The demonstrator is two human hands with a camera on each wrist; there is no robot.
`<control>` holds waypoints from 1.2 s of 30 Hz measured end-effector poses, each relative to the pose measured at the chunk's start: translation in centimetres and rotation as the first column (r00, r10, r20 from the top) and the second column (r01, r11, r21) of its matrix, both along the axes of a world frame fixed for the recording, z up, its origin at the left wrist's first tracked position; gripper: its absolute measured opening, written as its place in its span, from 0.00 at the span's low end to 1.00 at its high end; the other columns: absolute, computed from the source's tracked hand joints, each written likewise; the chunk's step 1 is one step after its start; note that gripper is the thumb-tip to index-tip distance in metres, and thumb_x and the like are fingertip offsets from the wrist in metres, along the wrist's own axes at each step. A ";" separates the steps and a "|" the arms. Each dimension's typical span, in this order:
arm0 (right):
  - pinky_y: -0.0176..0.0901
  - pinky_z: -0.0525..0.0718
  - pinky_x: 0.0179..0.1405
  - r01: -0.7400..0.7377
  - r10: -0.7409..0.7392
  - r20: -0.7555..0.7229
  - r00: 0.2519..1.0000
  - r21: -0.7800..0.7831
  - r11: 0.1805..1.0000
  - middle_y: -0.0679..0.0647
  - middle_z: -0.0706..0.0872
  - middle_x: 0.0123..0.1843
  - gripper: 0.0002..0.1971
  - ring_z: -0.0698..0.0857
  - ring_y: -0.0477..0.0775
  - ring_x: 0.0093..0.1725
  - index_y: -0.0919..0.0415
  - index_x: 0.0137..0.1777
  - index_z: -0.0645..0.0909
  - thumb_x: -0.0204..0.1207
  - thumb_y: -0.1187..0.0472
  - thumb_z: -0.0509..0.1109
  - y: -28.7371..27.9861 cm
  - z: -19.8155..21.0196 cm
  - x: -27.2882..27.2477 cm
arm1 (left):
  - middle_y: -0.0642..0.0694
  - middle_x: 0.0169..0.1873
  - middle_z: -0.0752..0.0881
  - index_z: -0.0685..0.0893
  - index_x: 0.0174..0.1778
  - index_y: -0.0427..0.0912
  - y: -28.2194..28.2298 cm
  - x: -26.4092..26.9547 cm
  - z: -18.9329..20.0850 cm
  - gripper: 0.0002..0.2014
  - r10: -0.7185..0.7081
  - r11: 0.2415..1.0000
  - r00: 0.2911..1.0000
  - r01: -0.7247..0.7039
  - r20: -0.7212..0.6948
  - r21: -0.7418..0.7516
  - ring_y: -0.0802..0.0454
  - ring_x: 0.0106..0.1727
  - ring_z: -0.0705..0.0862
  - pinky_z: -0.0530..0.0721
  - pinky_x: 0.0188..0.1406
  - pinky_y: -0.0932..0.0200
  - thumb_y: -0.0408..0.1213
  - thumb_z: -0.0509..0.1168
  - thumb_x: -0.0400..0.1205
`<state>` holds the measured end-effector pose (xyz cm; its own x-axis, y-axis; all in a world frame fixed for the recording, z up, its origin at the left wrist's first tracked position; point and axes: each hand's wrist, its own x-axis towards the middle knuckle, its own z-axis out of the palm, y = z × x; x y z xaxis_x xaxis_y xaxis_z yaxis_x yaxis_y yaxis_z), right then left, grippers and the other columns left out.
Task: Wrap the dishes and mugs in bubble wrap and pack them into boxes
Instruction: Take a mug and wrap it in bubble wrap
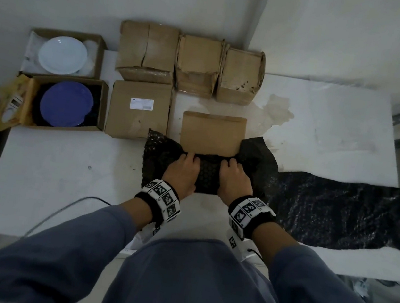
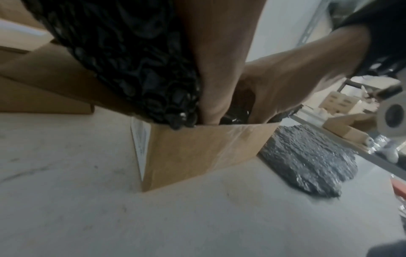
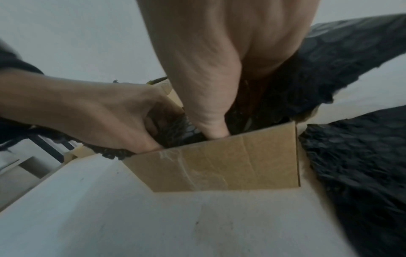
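A bundle wrapped in black bubble wrap (image 1: 209, 175) sits in the mouth of an open cardboard box (image 1: 212, 132) at the table's middle. What is inside the wrap is hidden. My left hand (image 1: 184, 168) grips the bundle's left part, fingers curled over its far edge. On the right part my right hand (image 1: 233, 175) grips likewise. The left wrist view shows the black wrap (image 2: 131, 60) bulging over the box wall (image 2: 197, 153). In the right wrist view my right thumb (image 3: 214, 128) pushes down just inside the box wall (image 3: 230, 165), with the left hand (image 3: 98, 118) beside it.
A loose black bubble wrap sheet (image 1: 338, 210) lies at the right. At the left, open boxes hold a blue plate (image 1: 66, 104) and a white plate (image 1: 63, 55). Closed boxes (image 1: 139, 110) (image 1: 197, 66) stand behind. A cable (image 1: 58, 211) hangs off the near table edge.
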<state>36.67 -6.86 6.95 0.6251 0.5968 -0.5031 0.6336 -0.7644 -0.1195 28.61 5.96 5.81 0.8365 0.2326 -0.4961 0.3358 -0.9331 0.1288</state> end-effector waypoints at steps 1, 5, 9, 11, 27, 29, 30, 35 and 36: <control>0.50 0.83 0.57 0.010 -0.010 -0.005 1.000 -0.007 1.000 0.61 0.74 0.67 0.23 0.76 0.61 0.67 0.64 0.69 0.70 0.75 0.65 0.72 0.2 0.0 0.0 | 0.41 0.63 0.74 0.76 0.65 0.37 0.0 0.1 0.0 0.25 0.007 1.000 1.000 -0.007 -0.013 -0.001 0.45 0.63 0.76 0.81 0.48 0.55 0.38 0.75 0.74; 0.52 0.83 0.57 0.046 -0.048 -0.043 0.998 -0.045 0.998 0.62 0.73 0.68 0.22 0.76 0.63 0.68 0.66 0.68 0.72 0.77 0.64 0.71 1.0 0.0 0.4 | 0.40 0.60 0.77 0.78 0.60 0.37 -0.4 0.7 0.5 0.20 0.037 0.999 0.998 -0.037 -0.049 0.000 0.44 0.59 0.81 0.81 0.45 0.53 0.34 0.74 0.74; 0.54 0.82 0.59 0.095 -0.099 -0.115 0.988 -0.044 0.995 0.65 0.72 0.69 0.22 0.76 0.65 0.68 0.67 0.69 0.72 0.76 0.65 0.72 1.3 -0.1 0.5 | 0.39 0.56 0.81 0.79 0.57 0.36 -0.5 1.3 0.8 0.16 0.052 0.998 0.997 -0.053 -0.050 -0.033 0.42 0.54 0.84 0.79 0.40 0.54 0.31 0.71 0.74; 0.53 0.82 0.60 0.107 -0.113 -0.147 0.983 -0.044 0.993 0.65 0.71 0.69 0.22 0.75 0.65 0.68 0.67 0.68 0.72 0.76 0.65 0.72 1.5 0.0 0.6 | 0.38 0.55 0.81 0.80 0.57 0.36 -0.5 1.4 0.9 0.16 0.067 0.996 0.996 -0.070 -0.054 -0.058 0.41 0.54 0.84 0.78 0.39 0.54 0.30 0.71 0.74; 0.53 0.75 0.71 0.164 -0.143 -0.388 0.911 0.021 0.986 0.65 0.71 0.73 0.46 0.72 0.66 0.73 0.60 0.85 0.56 0.72 0.50 0.76 0.2 1.7 1.0 | 0.42 0.61 0.82 0.61 0.81 0.45 0.3 -0.3 1.0 0.39 0.044 0.975 0.997 -0.028 0.068 -0.220 0.37 0.55 0.85 0.84 0.40 0.48 0.34 0.71 0.75; 0.56 0.76 0.71 0.223 -0.199 -0.402 0.894 0.013 0.975 0.63 0.70 0.72 0.43 0.73 0.66 0.72 0.58 0.82 0.62 0.70 0.48 0.77 0.7 1.1 1.1 | 0.43 0.61 0.82 0.64 0.80 0.44 0.3 -0.2 1.0 0.37 0.047 0.977 0.996 -0.029 0.076 -0.210 0.39 0.57 0.84 0.84 0.41 0.47 0.35 0.71 0.75; 0.57 0.77 0.70 0.259 -0.235 -0.407 0.883 0.002 0.966 0.63 0.69 0.72 0.40 0.74 0.66 0.71 0.58 0.78 0.67 0.68 0.46 0.77 1.1 1.1 1.2 | 0.42 0.61 0.82 0.65 0.79 0.43 0.2 -0.1 1.0 0.36 0.060 0.975 0.995 -0.042 0.078 -0.216 0.39 0.58 0.84 0.83 0.42 0.47 0.35 0.71 0.75; 0.58 0.72 0.75 0.349 -0.354 -0.412 0.840 -0.090 0.933 0.65 0.62 0.78 0.36 0.66 0.69 0.77 0.60 0.75 0.68 0.70 0.47 0.73 2.6 1.4 1.1 | 0.38 0.61 0.78 0.73 0.70 0.38 -0.3 0.6 1.0 0.26 0.197 0.933 0.980 -0.176 0.038 -0.314 0.38 0.63 0.79 0.84 0.53 0.43 0.30 0.69 0.75; 0.58 0.71 0.75 0.371 -0.371 -0.409 0.833 -0.084 0.925 0.66 0.61 0.78 0.35 0.65 0.69 0.77 0.61 0.75 0.68 0.71 0.48 0.72 2.7 1.4 0.9 | 0.38 0.61 0.78 0.74 0.70 0.38 -0.4 0.6 1.0 0.27 0.220 0.922 0.975 -0.197 0.030 -0.334 0.37 0.63 0.79 0.84 0.54 0.43 0.28 0.69 0.74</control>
